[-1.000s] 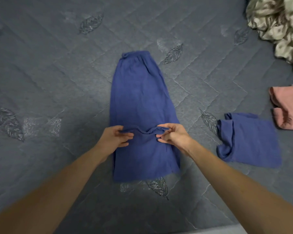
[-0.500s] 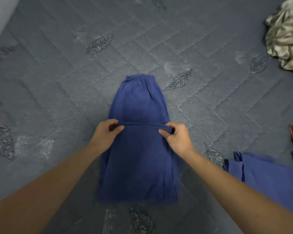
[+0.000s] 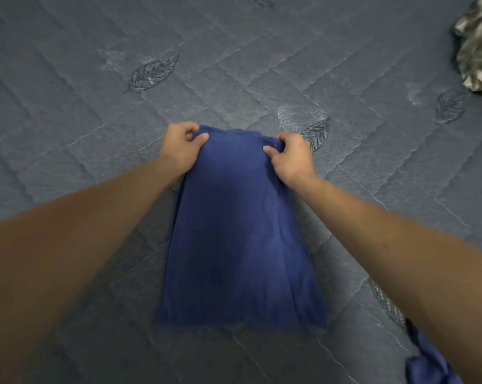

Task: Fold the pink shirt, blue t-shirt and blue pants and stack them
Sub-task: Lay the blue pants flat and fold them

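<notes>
Two bare forearms reach in from the near edge of the mattress (image 3: 68,79), one on each side of the blue pants (image 3: 240,245), which lie lengthwise about the middle of the quilted grey surface. Nearest the person, the pants end in a straight doubled edge lying flat; judging by that, the bend of the fold sits there and the upper layer runs away from the body. At the near right corner a scrap of blue fabric (image 3: 428,367) pokes into view beside the right forearm, most likely the blue t-shirt, parked aside so it stays out of the folding area; too little shows to tell if it is folded. The pink shirt is not in view.

Further out, the left hand (image 3: 180,149) pinches the far left corner of the upper layer, thumb on top, fingers curled under. The right hand (image 3: 291,156) pinches the far right corner likewise. Gripping both corners keeps that edge taut and square, so it can land even with the layer below. A sliver of lower fabric shows just past the held edge, so the ends look nearly matched. The fold seems close to done; stacking is not yet done.

Farthest off, at the far right corner, a crumpled olive-patterned cloth (image 3: 481,48) lies well apart from the work.
</notes>
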Demonstrator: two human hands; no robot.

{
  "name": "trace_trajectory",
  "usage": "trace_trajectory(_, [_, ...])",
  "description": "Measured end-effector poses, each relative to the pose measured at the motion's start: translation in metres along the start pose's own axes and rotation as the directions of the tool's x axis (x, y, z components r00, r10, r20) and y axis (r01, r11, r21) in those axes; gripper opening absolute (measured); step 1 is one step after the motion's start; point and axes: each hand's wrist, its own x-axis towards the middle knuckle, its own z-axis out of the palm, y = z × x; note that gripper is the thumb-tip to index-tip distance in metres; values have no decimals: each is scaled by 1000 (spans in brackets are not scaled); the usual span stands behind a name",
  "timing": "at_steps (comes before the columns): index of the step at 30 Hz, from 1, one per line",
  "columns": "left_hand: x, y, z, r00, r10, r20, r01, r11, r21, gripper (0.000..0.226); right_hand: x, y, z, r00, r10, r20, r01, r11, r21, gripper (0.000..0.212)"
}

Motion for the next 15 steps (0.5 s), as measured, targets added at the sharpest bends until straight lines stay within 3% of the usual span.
trace_trajectory(2, [3,-2,4,996,54,-71,-44,990,134,23,3,-9,1,999,-3,-54,6,999,40,10])
trace_trajectory(4, [-17,-5,5,966,227,-125,-173,925,339,40,-11,-13,4,985,-96,-140,95,995,-15,31])
trace_trajectory(5, [-35,-8,6,941,324,-94,-257,868,425,45,-24,-13,7,968,-183,-172,166,980,-107,38])
trace_trajectory(7, [-73,-24,12,896,430,112,-426,759,493,54,-57,-10,15,926,-359,-116,329,918,-222,46])
trace_trajectory(9, [-94,-47,22,865,393,313,-502,683,531,63,-83,1,31,894,-440,86,447,858,-254,57])
trace_trajectory(11, [-95,-64,31,872,317,374,-488,636,598,68,-92,22,46,877,-421,231,479,801,-359,64])
trace_trajectory(15, [-79,-71,38,870,335,363,-494,597,632,71,-76,41,51,875,-416,247,483,727,-488,67])
